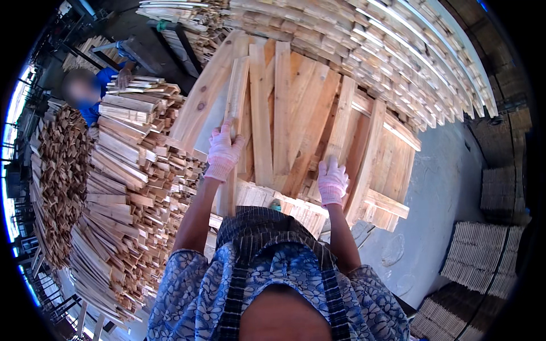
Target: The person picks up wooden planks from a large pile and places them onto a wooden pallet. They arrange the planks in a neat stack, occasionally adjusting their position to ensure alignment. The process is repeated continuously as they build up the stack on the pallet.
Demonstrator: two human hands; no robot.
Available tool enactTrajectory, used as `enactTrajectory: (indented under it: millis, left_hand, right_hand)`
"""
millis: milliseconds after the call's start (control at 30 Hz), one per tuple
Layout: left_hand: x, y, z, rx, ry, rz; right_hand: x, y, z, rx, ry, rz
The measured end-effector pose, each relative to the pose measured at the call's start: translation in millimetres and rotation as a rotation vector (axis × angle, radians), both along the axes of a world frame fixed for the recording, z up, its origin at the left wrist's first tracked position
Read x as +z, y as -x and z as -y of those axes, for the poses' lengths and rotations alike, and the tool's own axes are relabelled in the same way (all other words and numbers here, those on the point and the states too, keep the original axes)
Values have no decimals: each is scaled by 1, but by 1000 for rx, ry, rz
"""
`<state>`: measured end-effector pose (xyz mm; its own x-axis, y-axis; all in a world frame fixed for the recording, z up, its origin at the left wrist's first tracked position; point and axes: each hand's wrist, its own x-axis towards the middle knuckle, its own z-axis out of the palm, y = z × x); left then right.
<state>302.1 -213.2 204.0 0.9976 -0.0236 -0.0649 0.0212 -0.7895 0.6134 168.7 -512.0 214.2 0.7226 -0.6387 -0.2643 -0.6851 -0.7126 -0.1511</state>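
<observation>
My left hand (pixel 223 152), in a pale pink glove, is closed around a long narrow wooden board (pixel 237 85). That board's near end reaches down toward my apron. My right hand (pixel 333 183), gloved the same way, is closed on the near end of another wooden board (pixel 341 122), its fingertips over the top. Between my hands lie several loose boards (pixel 261 113), side by side and slightly fanned. A wider board with dark knots (pixel 200 105) slants away on the left. At the right, a panel of joined boards (pixel 392 162) has crosspieces, one an upright strip (pixel 367 153).
Tall stacks of short wood pieces (pixel 128 170) stand close on my left. Beyond the boards rises a large layered pile of slats (pixel 364 40). A person in blue (pixel 105 79) is at the far left. Strapped bundles (pixel 483 256) stand at the right, past grey floor (pixel 438 187).
</observation>
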Motion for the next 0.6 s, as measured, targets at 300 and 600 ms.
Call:
enactTrajectory:
  millis: [300, 600]
  left_hand:
    - [41, -64, 29, -59, -291, -34]
    - [34, -83, 39, -27, -109, -161]
  right_hand:
    - [-72, -77, 36, 16, -280, 577]
    - [5, -140, -11, 340, -45, 514]
